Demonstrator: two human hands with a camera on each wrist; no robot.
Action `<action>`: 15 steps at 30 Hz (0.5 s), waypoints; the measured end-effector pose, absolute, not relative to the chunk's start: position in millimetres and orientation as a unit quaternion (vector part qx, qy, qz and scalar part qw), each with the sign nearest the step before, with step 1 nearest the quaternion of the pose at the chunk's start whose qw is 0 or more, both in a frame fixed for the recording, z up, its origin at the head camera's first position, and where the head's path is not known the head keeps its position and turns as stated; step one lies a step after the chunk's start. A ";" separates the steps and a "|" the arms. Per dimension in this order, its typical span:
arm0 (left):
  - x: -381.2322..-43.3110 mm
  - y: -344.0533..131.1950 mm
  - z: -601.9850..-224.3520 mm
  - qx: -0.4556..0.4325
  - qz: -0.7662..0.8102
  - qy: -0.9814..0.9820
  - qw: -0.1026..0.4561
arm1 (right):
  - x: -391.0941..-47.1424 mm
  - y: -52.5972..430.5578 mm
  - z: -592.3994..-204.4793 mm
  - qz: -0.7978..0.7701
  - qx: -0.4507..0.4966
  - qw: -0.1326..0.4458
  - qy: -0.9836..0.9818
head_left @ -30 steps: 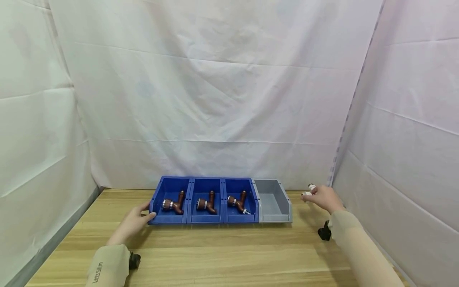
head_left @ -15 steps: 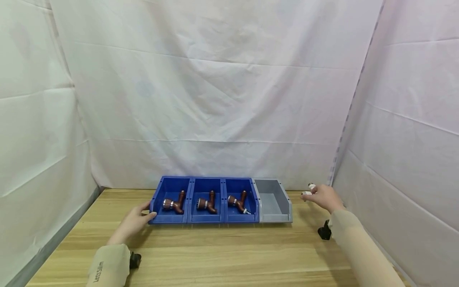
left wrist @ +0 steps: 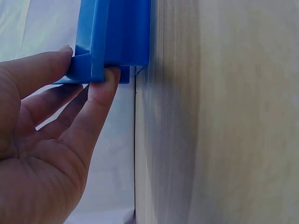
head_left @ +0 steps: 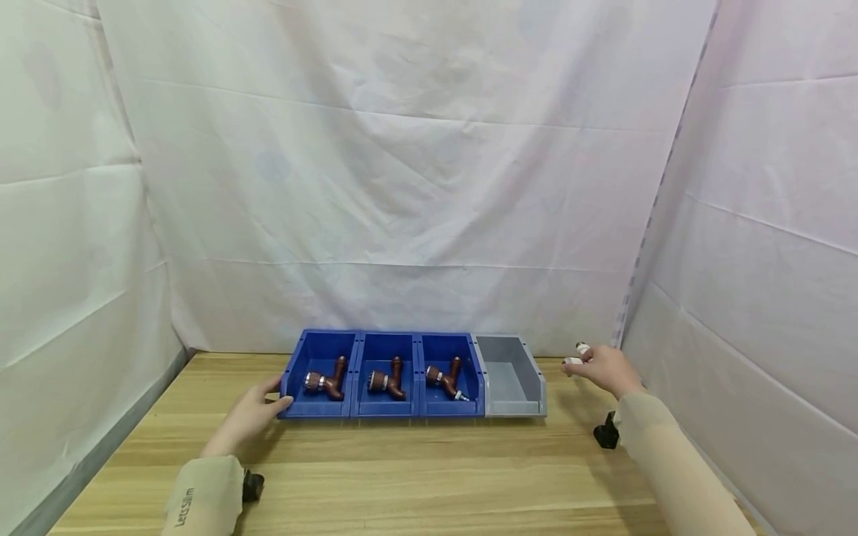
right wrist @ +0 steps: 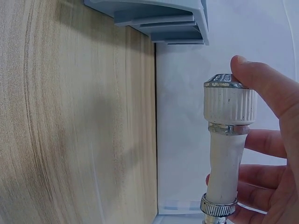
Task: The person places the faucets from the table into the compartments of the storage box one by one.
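Observation:
My left hand pinches the front left corner of the leftmost blue bin. In the left wrist view, thumb and fingers lie on either side of the blue bin's edge. My right hand holds a white plastic tap above the table, right of the grey bin. The tap has a ribbed knob with a chrome cap and chrome rings; fingers hide part of it. Brown taps lie singly in the blue bins: one left, one middle, one right with a metal tip.
The bins stand side by side in a row near the back of the wooden table. White cloth hangs behind and at both sides. The grey bin's underside shows above the table in the right wrist view.

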State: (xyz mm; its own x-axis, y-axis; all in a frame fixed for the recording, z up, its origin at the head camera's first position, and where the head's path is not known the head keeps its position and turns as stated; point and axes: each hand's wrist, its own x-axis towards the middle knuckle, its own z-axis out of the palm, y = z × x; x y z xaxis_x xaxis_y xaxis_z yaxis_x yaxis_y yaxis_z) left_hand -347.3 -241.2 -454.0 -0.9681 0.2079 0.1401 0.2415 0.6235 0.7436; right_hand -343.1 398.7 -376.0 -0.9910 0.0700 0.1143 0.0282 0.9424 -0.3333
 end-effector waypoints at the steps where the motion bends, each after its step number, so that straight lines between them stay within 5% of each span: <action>1: -347.5 -241.4 -454.3 -0.122 -0.415 -0.901 0.020 | -343.2 398.4 -376.0 0.169 -0.025 0.061 -0.983; 15: -345.6 -240.7 -453.1 -0.121 -0.419 -0.900 0.024 | -343.0 391.3 -364.9 0.171 -0.015 0.054 -0.984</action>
